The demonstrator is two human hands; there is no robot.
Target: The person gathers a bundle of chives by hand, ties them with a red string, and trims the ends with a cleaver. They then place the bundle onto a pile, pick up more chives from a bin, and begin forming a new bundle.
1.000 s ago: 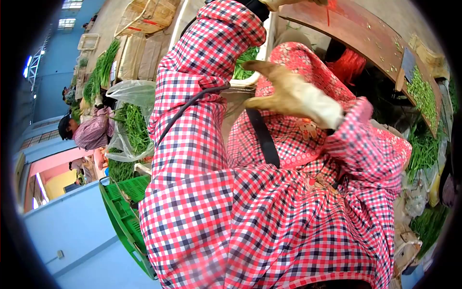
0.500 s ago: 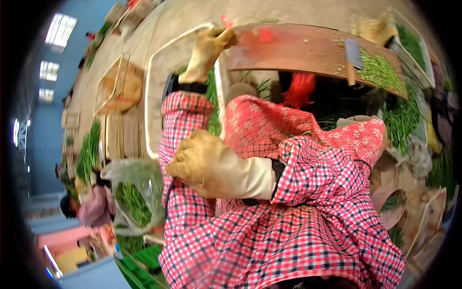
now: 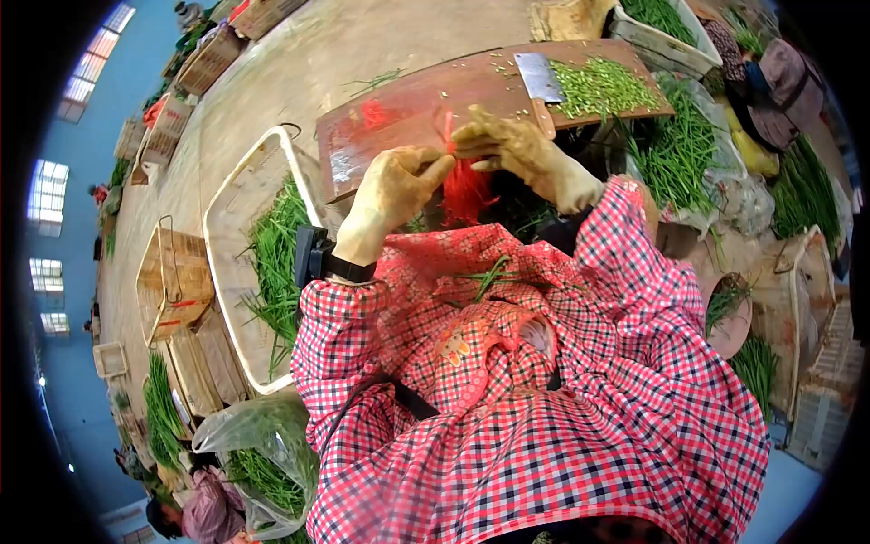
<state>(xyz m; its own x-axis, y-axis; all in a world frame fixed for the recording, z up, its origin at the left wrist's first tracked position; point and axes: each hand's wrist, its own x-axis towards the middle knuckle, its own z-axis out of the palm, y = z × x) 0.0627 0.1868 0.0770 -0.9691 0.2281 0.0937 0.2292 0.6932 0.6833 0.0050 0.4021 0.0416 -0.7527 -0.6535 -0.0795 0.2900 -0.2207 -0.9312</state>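
My left hand (image 3: pixel 391 195), in a yellowed glove, is closed in a pinch, thumb and forefinger at a thin red plastic string (image 3: pixel 449 127). Facing it, my gloved right hand (image 3: pixel 521 156) is open, its fingers stretched out beside the string. Both hands are above the near edge of a reddish-brown board (image 3: pixel 412 102). Below them hangs a bunch of red strings (image 3: pixel 467 192). A cleaver (image 3: pixel 538 77) lies on the board beside cut green stem pieces (image 3: pixel 603 88). A few green stalks (image 3: pixel 494 275) rest on the checked apron over my lap.
To the left stands a white plastic crate (image 3: pixel 237 227) with green stalks in it. A plastic bag (image 3: pixel 263 435) of greens is at lower left. More green stalks (image 3: pixel 675 150) are piled at right, near another person (image 3: pixel 784 91). Another white crate (image 3: pixel 662 45) stands beyond the board.
My left hand has come back from above the crate's corner to the board's edge. My right hand has risen from my left forearm to the red string, and its fingers have opened. The view has turned.
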